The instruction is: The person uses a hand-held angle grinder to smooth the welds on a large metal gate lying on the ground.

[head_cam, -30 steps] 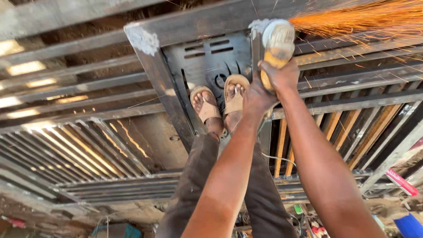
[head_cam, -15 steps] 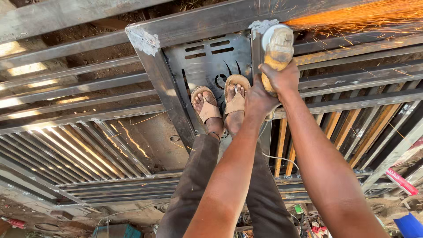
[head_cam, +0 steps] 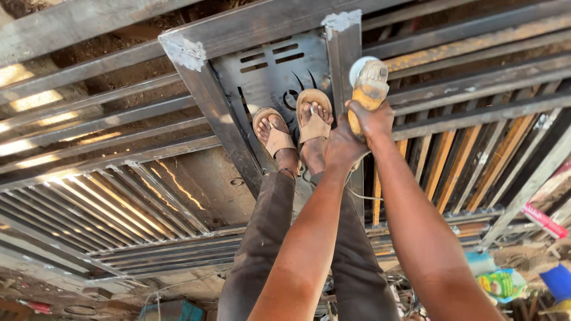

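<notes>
Both my hands hold a yellow angle grinder (head_cam: 369, 88) over a steel gate frame (head_cam: 250, 27) that lies flat on the ground. My right hand (head_cam: 376, 120) wraps the grinder's body. My left hand (head_cam: 340, 147) grips it just behind, lower on the tool. The grinder's pale disc guard (head_cam: 359, 64) sits beside a vertical square tube (head_cam: 344, 47) with a ground weld patch at its top corner. No sparks show. My feet in tan sandals (head_cam: 297, 128) stand on a cut-out decorative steel plate (head_cam: 267, 74) inside the frame.
Rows of slanted steel slats (head_cam: 101, 208) fill the frame to the left, and parallel bars (head_cam: 476, 89) run to the right. A second ground weld (head_cam: 185, 52) marks the frame's left corner. Coloured clutter and a blue item (head_cam: 556, 279) lie at lower right.
The stream of orange sparks at the upper right has stopped. The grinder has come slightly down and left along the vertical tube, with both hands still on it.
</notes>
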